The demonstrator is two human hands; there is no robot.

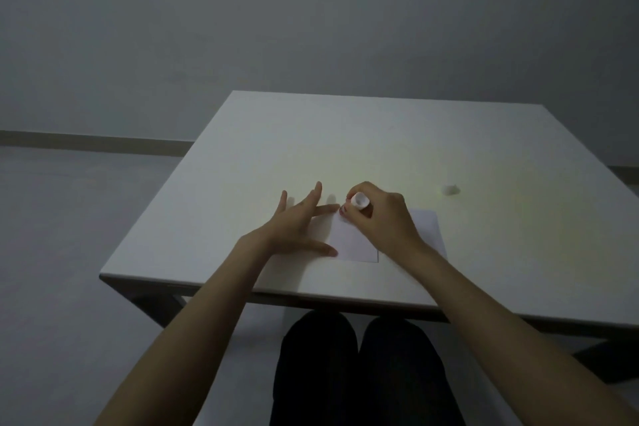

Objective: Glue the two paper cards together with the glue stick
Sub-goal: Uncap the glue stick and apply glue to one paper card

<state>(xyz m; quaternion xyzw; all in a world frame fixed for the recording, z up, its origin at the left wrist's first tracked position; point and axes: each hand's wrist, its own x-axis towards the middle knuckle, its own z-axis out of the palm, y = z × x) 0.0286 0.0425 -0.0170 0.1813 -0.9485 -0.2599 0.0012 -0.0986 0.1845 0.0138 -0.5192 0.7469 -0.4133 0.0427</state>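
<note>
Two pale paper cards lie side by side on the white table (380, 135). The left card (352, 242) is under both hands; the right card (428, 228) lies partly hidden behind my right wrist. My right hand (380, 218) is shut on the glue stick (359, 201), which points down at the left card's far left corner, its white end up. My left hand (297, 221) rests flat with fingers spread, index fingertip and thumb pressing the left card's left edge.
A small white cap-like object (450, 189) sits on the table to the far right of the cards. My dark-trousered legs (356, 367) are under the table's near edge (276, 290). Grey floor and wall lie to the left and beyond.
</note>
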